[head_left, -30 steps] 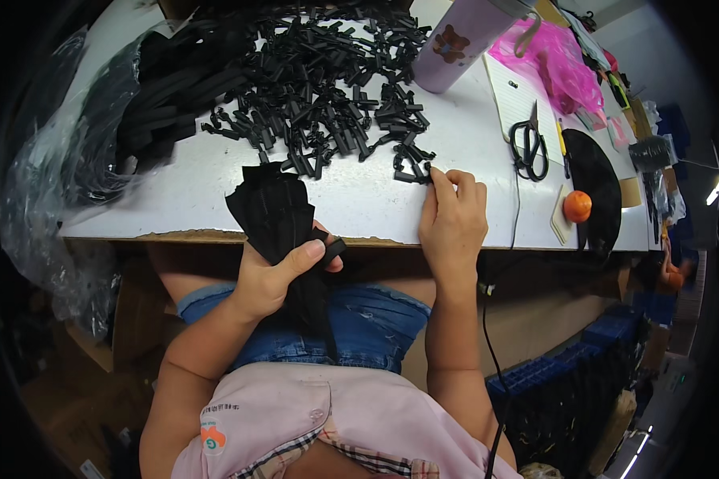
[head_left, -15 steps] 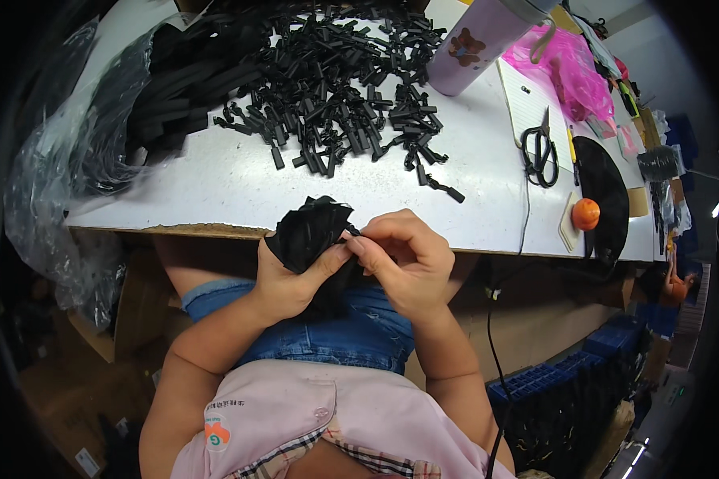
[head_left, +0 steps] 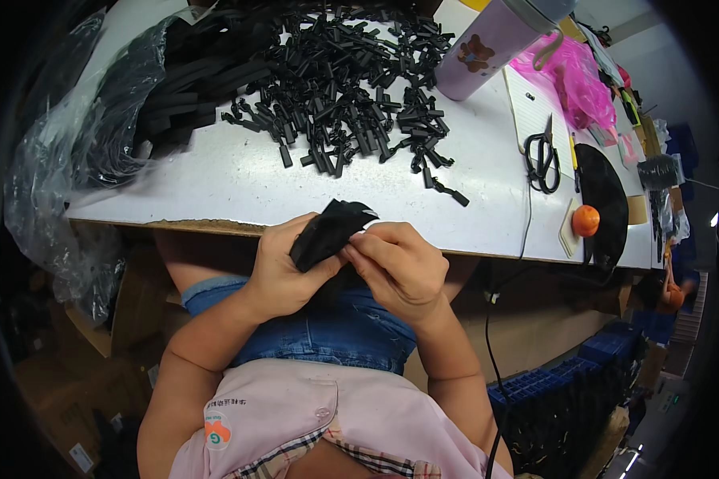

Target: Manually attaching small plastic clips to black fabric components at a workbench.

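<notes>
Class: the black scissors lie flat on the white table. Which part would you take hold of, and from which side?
Probably the looped handles of the scissors, reached from the near table edge: the loops face the person, while the blades point away.

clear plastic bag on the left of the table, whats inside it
Inside the clear plastic bag lie long black strips, spilling out toward the pile of small black pieces. The bag's lower, hanging part is too dark to read.

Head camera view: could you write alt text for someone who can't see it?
Seen from above, a person's left hand and right hand grip a bundle of black strips at the edge of a white table. Loose black pieces, scissors and a lilac bottle lie beyond.
</notes>
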A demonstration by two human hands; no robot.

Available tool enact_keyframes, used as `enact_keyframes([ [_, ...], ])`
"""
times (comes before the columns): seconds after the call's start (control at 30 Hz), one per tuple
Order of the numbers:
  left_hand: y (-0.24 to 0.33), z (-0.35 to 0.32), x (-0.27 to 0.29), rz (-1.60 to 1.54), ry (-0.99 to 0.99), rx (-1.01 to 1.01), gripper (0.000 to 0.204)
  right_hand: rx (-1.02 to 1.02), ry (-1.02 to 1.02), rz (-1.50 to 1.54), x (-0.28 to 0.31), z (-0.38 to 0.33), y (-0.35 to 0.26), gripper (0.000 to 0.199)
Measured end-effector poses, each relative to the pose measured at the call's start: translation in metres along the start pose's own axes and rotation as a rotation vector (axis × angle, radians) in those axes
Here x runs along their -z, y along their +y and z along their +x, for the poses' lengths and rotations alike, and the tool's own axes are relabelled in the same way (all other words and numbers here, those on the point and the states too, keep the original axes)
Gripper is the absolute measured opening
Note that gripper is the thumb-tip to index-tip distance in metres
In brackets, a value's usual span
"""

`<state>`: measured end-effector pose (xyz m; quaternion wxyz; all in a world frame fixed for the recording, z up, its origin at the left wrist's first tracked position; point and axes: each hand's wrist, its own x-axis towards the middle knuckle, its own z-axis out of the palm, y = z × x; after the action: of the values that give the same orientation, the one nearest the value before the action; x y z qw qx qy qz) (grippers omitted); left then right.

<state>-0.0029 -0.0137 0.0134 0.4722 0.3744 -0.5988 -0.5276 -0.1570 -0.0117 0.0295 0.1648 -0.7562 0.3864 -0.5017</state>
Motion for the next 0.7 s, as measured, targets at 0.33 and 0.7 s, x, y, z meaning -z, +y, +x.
enact_keyframes([
  [0.33, 0.0, -0.002, 0.001, -0.092, 0.016, 0.08, 0.015, 0.089, -0.012, -0.057, -0.003, -0.004, 0.005, 0.017],
  [0.7, 0.005, -0.003, -0.006, -0.048, 0.058, 0.016, 0.018, -0.586, 0.14, 0.648, -0.014, -0.021, -0.005, 0.011],
])
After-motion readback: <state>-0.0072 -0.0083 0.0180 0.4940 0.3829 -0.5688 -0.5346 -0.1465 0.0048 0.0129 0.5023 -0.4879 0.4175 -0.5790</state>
